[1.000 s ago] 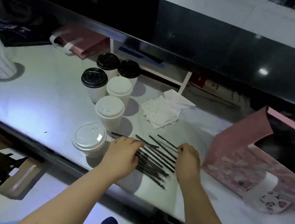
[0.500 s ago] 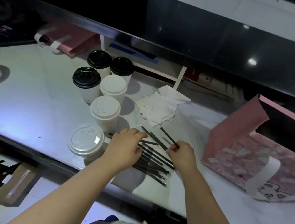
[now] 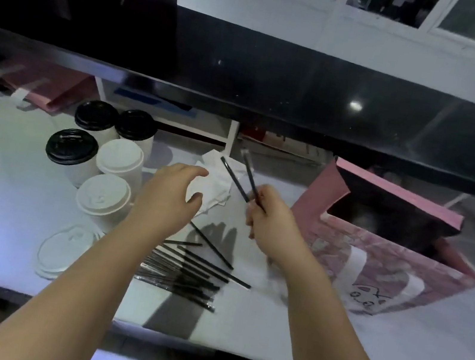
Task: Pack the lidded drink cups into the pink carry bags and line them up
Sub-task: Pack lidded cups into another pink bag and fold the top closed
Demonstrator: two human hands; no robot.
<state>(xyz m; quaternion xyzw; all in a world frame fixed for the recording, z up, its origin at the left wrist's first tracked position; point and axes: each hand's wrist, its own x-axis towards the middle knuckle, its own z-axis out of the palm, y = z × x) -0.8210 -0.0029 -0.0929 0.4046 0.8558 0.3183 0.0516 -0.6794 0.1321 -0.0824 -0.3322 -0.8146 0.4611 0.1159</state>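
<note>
right grip [image 3: 268, 216] fisted around straws [image 3: 240, 182]

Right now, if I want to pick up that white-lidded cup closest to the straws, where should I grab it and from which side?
Probably grip the white-lidded cup around its side wall just below the lid, coming in from the right front with the left hand. It stands upright, other cups crowd its far side, and a flat clear lid sits in front, so the straw side looks the most open.

A drinks-shop counter: lidded takeaway cups [image 3: 120, 160], loose black straws [image 3: 182, 277], napkins [image 3: 213, 185], pink carry bag [image 3: 372, 265].
</note>
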